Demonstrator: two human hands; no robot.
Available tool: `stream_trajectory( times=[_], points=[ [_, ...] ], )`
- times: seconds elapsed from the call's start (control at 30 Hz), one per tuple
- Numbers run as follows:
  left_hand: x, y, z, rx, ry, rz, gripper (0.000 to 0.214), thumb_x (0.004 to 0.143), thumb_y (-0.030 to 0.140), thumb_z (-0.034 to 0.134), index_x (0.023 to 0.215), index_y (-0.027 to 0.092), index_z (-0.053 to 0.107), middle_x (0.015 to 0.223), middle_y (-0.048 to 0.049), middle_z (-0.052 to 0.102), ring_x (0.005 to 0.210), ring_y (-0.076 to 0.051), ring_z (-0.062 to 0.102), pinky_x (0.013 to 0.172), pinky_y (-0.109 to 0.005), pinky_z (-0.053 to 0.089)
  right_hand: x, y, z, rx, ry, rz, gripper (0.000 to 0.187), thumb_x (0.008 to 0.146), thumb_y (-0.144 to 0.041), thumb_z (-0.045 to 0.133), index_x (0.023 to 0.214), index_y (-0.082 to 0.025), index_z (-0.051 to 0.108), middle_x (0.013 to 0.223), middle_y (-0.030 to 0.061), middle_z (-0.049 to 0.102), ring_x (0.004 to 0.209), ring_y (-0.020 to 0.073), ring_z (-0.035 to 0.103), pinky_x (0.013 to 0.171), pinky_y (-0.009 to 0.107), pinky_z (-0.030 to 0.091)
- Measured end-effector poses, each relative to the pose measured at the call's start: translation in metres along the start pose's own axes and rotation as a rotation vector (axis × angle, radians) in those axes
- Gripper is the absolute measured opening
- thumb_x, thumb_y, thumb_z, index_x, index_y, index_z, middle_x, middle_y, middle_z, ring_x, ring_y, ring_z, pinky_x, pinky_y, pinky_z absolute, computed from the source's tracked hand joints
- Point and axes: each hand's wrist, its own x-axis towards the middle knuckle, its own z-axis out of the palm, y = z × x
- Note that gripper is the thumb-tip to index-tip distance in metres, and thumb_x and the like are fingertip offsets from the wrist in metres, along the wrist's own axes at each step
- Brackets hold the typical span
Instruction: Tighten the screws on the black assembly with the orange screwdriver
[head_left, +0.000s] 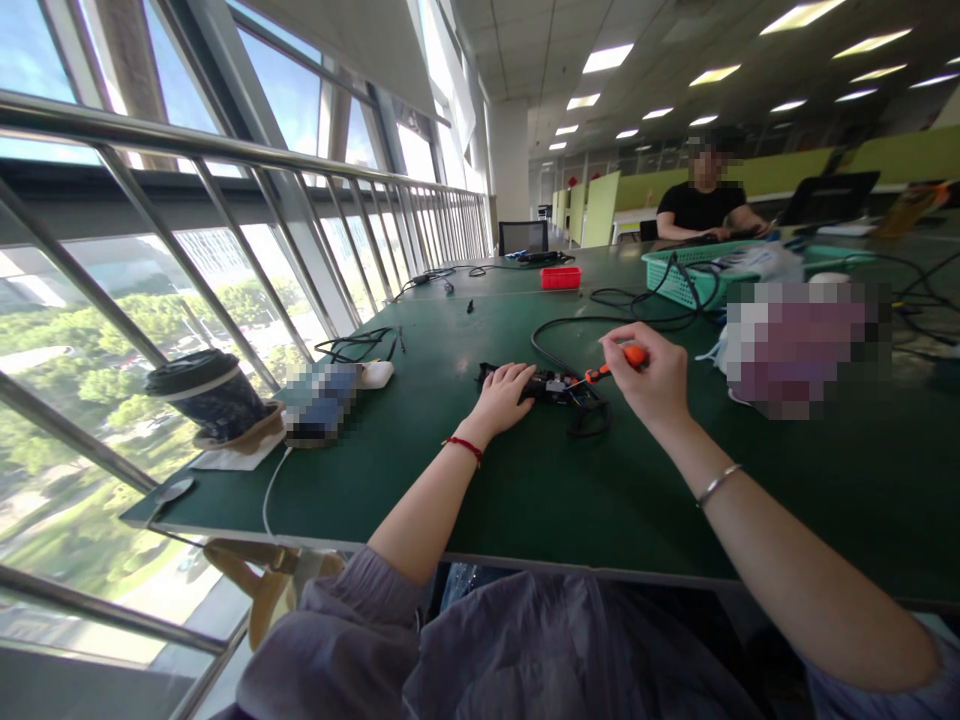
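A black device with its inner parts and wires exposed (556, 388) lies on the green table in front of me. My left hand (508, 392) is wrapped over its left part, fingers closed on the black casing. In my right hand (651, 372) is an orange-handled screwdriver (598, 374), gripped between thumb and fingers. Its thin shaft points left and down at the exposed parts; I cannot tell whether the tip touches them. A black cable (534, 335) curves along the table behind the device.
To the left stand a lidded cup (214, 400), a blurred phone-like object (324, 405) and a white case (376, 374). Farther back are a red tray (561, 279) and a green basket (667, 282). A blurred pink bag (799, 345) lies right. A person (701, 210) sits across the table.
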Motion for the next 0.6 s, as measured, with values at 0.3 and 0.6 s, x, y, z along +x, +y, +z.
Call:
stream_trajectory(
  times=[0.3, 0.6],
  points=[
    [-0.0001, 0.0016, -0.0013, 0.002, -0.003, 0.0, 0.06, 0.088, 0.025, 0.052, 0.145, 0.02, 0.036, 0.15, -0.0075, 0.04, 0.138, -0.027, 0.031, 0.116, -0.046, 0.026, 0.0001, 0.0046, 0.0024, 0.141, 0.0, -0.057, 0.026, 0.075, -0.026, 0.058, 0.101, -0.021, 0.059, 0.071, -0.0034, 0.057, 0.055, 0.0125, 0.057, 0.063, 0.028, 0.047],
    [-0.0007, 0.0024, -0.0019, -0.007, -0.007, -0.004, 0.059, 0.088, 0.025, 0.052, 0.144, 0.023, 0.036, 0.15, -0.0068, 0.039, 0.139, -0.026, 0.03, 0.116, -0.047, 0.025, 0.0003, -0.0023, -0.0011, 0.029, -0.023, -0.038, 0.012, 0.077, -0.033, 0.059, 0.082, -0.022, 0.061, 0.057, -0.0033, 0.054, 0.05, 0.0125, 0.05, 0.051, 0.025, 0.04]
  ],
)
